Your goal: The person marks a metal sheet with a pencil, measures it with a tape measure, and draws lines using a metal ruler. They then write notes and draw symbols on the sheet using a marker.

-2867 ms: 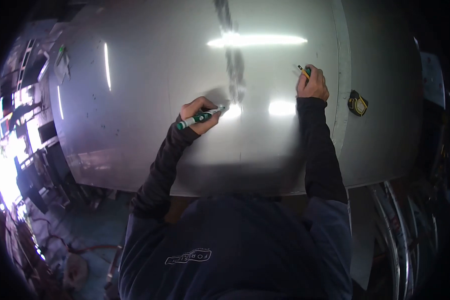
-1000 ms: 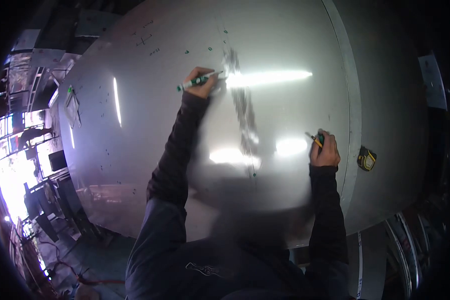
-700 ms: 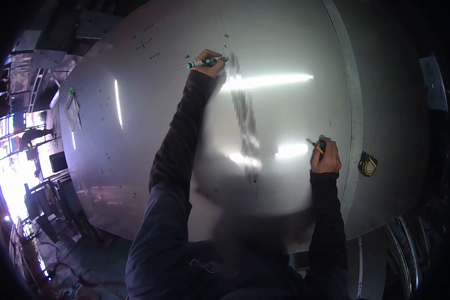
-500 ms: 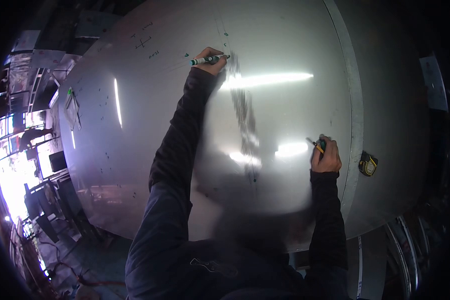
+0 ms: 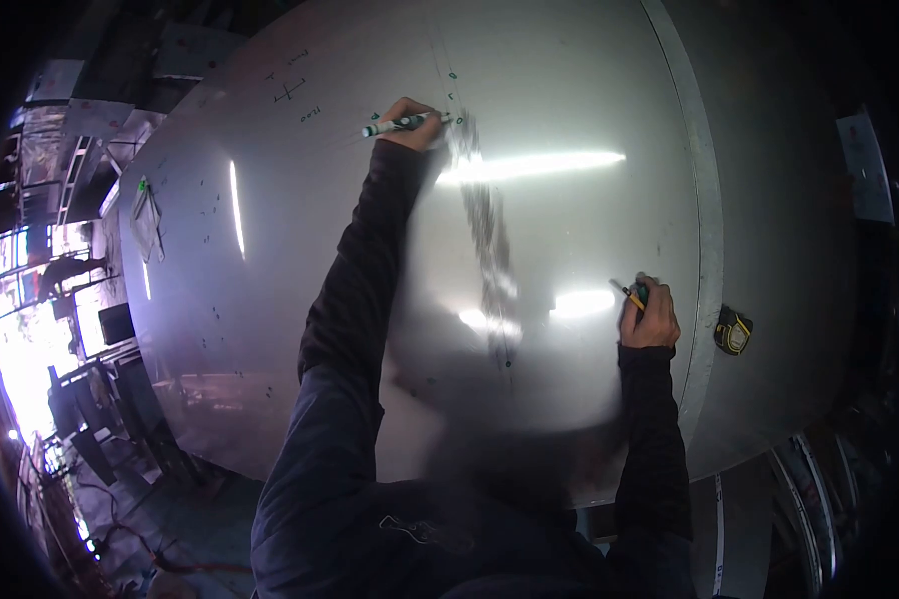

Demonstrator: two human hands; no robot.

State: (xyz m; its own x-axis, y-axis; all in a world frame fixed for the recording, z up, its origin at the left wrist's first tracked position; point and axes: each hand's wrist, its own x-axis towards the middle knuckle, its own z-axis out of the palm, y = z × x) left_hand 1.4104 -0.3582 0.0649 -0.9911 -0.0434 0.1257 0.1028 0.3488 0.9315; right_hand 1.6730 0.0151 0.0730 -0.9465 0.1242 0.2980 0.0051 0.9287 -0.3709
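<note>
My left hand [image 5: 410, 128] pinches a white and dark green marker [image 5: 374, 130], its tip low over the large shiny metal sheet [image 5: 569, 230]. Just right of the tip is a small green mark [image 5: 459, 121], with other green marks above it. My right hand [image 5: 655, 319] rests on the sheet to the lower right. Its fingers are closed round a thin yellow-bodied, pencil-like tool [image 5: 633, 299] with a dark tip. A dark green piece [image 5: 642, 292], too small to identify, shows between the same fingers. A dark smudged streak [image 5: 487, 230] runs down the sheet between my hands.
A black and yellow tape measure [image 5: 733, 330] lies right of a long metal strip [image 5: 711, 200]. Green handwriting [image 5: 290, 92] is at the upper left. A whitish cloth or bag [image 5: 146, 220] lies near the left edge. Racks and metal parts [image 5: 90, 419] stand beyond that edge.
The marker's tip has shifted slightly left and down, and its barrel has tilted. A small green mark now shows beside the tip. My right hand stays almost still.
</note>
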